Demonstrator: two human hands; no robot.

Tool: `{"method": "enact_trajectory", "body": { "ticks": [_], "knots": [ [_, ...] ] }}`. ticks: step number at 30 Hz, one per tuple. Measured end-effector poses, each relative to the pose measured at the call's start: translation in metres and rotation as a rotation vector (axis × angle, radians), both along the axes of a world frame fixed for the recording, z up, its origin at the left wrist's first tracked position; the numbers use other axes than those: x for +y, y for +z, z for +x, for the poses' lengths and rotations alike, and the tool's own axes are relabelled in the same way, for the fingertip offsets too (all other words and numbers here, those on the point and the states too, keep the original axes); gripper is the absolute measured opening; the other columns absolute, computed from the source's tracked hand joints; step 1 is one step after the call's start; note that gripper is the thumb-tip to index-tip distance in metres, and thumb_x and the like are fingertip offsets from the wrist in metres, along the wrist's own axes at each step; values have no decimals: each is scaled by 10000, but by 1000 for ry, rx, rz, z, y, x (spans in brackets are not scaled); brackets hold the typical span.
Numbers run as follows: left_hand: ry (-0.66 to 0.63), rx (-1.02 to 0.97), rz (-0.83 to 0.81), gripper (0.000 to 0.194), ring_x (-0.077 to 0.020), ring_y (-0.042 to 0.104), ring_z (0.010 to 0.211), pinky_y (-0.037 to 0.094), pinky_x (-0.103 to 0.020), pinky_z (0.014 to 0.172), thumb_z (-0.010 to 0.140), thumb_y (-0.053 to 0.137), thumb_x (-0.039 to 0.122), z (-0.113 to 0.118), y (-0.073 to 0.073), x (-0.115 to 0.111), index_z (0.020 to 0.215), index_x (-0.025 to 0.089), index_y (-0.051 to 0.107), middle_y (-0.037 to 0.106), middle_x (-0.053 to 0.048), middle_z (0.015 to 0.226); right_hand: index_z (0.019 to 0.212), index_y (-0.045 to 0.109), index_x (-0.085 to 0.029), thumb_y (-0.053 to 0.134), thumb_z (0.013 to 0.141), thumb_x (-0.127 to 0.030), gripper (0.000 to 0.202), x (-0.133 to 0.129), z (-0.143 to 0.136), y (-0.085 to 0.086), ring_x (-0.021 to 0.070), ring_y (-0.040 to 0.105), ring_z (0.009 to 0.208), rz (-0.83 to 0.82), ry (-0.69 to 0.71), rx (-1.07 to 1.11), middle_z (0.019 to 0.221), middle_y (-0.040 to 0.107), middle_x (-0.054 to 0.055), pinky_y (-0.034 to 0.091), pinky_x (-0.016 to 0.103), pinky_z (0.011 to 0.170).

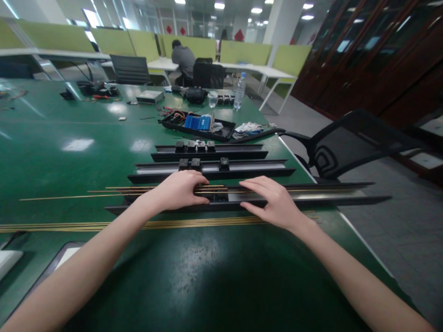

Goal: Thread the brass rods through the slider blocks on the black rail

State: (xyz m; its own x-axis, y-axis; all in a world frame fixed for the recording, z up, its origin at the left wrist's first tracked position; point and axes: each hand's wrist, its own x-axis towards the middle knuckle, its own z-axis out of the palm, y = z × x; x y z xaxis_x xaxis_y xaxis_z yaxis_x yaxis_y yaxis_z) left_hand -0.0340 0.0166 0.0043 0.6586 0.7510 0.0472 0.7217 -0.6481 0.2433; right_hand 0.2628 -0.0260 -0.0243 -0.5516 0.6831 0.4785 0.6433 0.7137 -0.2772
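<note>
My left hand [183, 190] is curled over the nearest long black channel [304, 201], thumb on the near side and fingers on the far side. Between them is a dark block [218, 197] seated in the channel, partly hidden by the hand. Several thin brass rods [119, 191] run under this hand, stick out to the left and reach just past the fingertips. My right hand [275, 203] spans the same channel farther right, thumb and fingers apart, with nothing visible between them. More brass rods [194, 223] lie along the table in front of the channel.
Two shorter black channels with blocks [207, 168] [209, 151] lie behind. Farther back are a black tray [221, 133], white gloves [249, 129] and a water bottle [239, 92]. A mesh chair [353, 143] stands by the right table edge. A person [185, 60] sits beyond.
</note>
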Motion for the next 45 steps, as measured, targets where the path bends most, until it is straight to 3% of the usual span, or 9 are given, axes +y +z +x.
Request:
{"method": "enact_trajectory", "body": {
  "ticks": [6,12,20,25,32,40,45],
  "knots": [
    [2,-34,-5,437,-236,685,912,498,-317,783,801,698,525,0,-2,1,1078,189,736,747,-71,1025,1309,633,-190,786,822,-380,545,21,-45,2,270,648,1151,-130,21,24,1262,691,108,535,431,988],
    [10,-32,6,429,-237,684,885,482,-310,734,780,721,540,-2,-3,2,1023,187,741,750,-69,985,1171,711,-167,799,814,-353,413,32,-62,1,259,678,1050,-176,42,13,1138,733,91,547,395,910],
    [34,-24,8,461,-247,697,881,490,-323,753,755,736,560,-3,-4,3,1038,196,739,766,-63,994,1118,723,-186,792,819,-286,323,33,-63,2,235,686,1005,-205,55,24,1106,738,71,539,364,888],
    [13,-67,-57,555,-245,694,969,503,-311,809,725,770,526,-11,-1,1,1179,215,697,755,-55,1120,1158,709,-175,813,800,-316,400,31,-61,1,243,682,1019,-192,60,21,1126,731,78,538,377,904],
    [18,-95,-105,527,-246,680,1032,505,-320,873,757,757,481,-25,-2,1,1206,215,684,740,-53,1178,1178,708,-179,810,801,-264,400,30,-58,-3,244,687,1033,-187,34,34,1144,735,75,540,382,911],
    [-1,-116,-129,519,-244,687,1010,511,-328,874,765,748,499,-28,-3,2,1204,228,686,748,-43,1154,1166,715,-185,816,798,-280,393,29,-58,-4,247,691,1044,-190,8,34,1156,743,70,552,387,910],
    [22,-143,-147,621,-251,681,1059,516,-344,933,752,754,507,-28,-2,-1,1294,224,642,730,-55,1221,1244,682,-198,808,805,-365,486,25,-48,-1,264,664,1133,-161,-12,31,1250,709,85,548,406,967]
  ]
}}
